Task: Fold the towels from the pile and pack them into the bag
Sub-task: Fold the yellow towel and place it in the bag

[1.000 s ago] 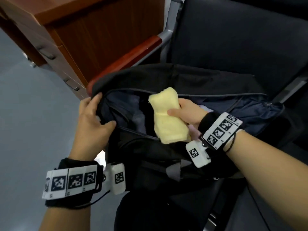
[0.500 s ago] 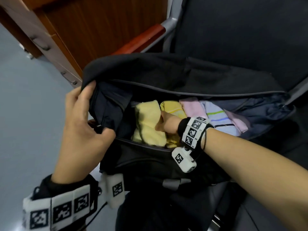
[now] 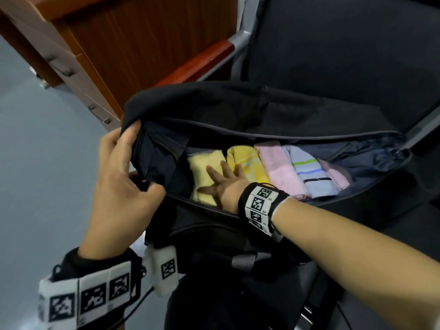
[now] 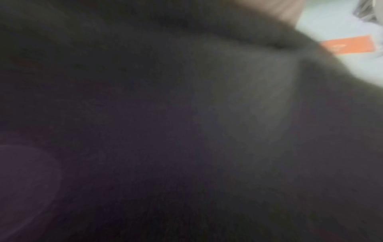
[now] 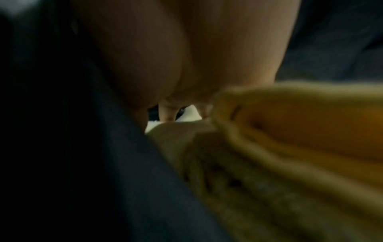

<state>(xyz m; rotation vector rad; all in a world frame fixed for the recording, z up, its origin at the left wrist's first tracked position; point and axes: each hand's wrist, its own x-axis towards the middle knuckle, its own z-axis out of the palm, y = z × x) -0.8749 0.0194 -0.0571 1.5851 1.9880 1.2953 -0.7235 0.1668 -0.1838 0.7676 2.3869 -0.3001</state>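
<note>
A black bag (image 3: 238, 110) lies unzipped on a dark chair seat. Inside stand folded towels in a row: a pale yellow towel (image 3: 202, 167) at the left, then a brighter yellow towel (image 3: 247, 163), a pink towel (image 3: 278, 167) and a striped light-blue towel (image 3: 309, 172). My right hand (image 3: 221, 184) lies flat with spread fingers on the pale yellow towel, pressing it down. My left hand (image 3: 126, 172) grips the bag's left rim and holds the mouth wide. The right wrist view shows my palm (image 5: 186, 57) above yellow towel (image 5: 290, 147) folds, blurred. Dark fabric (image 4: 165, 131) fills the left wrist view.
A wooden desk with drawers (image 3: 95, 55) stands at the upper left over grey floor (image 3: 35, 186). The chair's red-brown armrest (image 3: 202, 63) runs behind the bag, and the dark backrest (image 3: 345, 55) rises at the right.
One second ago my right hand held the pale yellow towel above the bag's mouth. It has gone down into the bag at the left of the row, and the hand now lies flat on it.
</note>
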